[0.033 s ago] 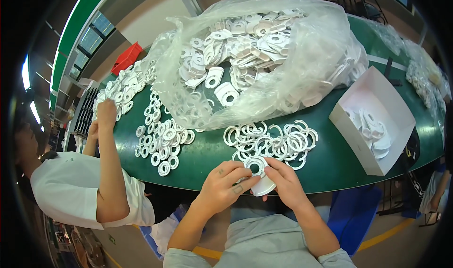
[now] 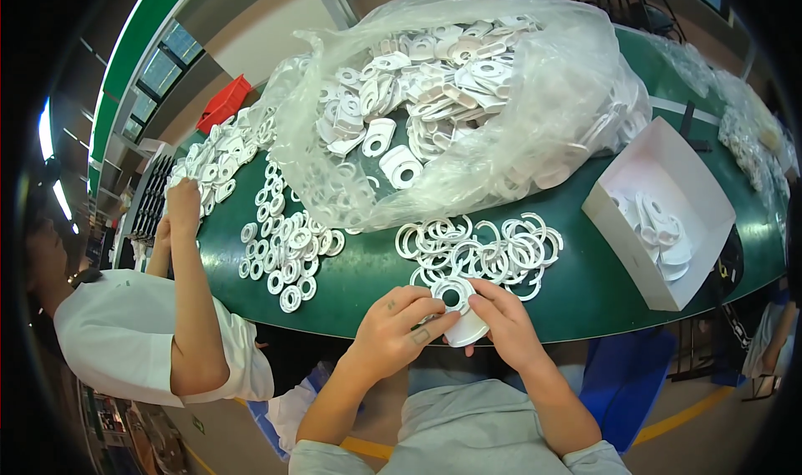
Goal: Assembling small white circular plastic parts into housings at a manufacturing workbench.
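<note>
Close to the table's front edge, my left hand (image 2: 399, 329) and my right hand (image 2: 511, 325) are both closed on one white plastic part (image 2: 466, 331). It has a round hole at its far end and a broad rounded near end. My left fingers press around the hole, while my right thumb and fingers grip the right side. Just beyond my hands lies a loose pile of thin white open rings (image 2: 489, 254). To their left is a heap of small, thicker white rings (image 2: 296, 249). My fingers hide some of the held part.
A large clear plastic bag (image 2: 576, 82) full of similar white parts covers the table's middle. A white box (image 2: 702, 216) with several parts stands at right. A co-worker (image 2: 150, 333) sits at left, by more white parts (image 2: 219, 159) and a red bin (image 2: 224, 103).
The co-worker's raised hand has shifted slightly to the left. My own hands and the white plastic part show almost no movement.
</note>
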A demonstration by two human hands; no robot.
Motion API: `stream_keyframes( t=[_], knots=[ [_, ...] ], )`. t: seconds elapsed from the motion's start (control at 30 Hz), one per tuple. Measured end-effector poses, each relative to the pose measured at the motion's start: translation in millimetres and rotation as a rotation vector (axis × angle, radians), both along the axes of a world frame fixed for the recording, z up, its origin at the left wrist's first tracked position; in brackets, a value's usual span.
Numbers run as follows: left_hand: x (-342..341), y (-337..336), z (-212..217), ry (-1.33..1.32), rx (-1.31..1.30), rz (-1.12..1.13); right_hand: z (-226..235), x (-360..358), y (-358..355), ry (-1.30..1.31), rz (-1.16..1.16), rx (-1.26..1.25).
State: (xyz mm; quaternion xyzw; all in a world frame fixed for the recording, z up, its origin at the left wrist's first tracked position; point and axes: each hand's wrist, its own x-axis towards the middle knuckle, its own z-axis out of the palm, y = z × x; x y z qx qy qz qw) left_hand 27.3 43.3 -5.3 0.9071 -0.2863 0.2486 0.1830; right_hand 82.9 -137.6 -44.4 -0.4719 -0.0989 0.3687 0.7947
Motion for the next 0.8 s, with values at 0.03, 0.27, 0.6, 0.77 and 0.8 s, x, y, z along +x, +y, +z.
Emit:
stream_keyframes(
  t=[0.03, 0.27, 0.6, 0.77, 0.8],
  knots=[
    [-1.2, -0.3, -0.3, 0.0, 0.0, -0.001, -0.6, 0.0, 0.2, 0.016, -0.003, 0.004],
    [-13.6, -15.8, 0.6, -0.009, 0.147, 0.093, -2.7, -4.2, 1.8, -0.034, -0.052, -0.005],
    [-25.1, -20.4, -4.9, -0.01, 0.249, 0.124, 1.0, -10.7, 0.1, -0.126, -0.077, -0.053],
    [-18.1, -15.5, -2.8, 0.067, -0.041, 0.075, 0.2, -3.7, 0.3, -0.119, -0.062, -0.033],
    [-19.2, -16.1, -6.1, 0.06, -0.252, 0.178, 3.2, -3.7, -0.4, -0.096, -0.063, -0.008]
  ],
)
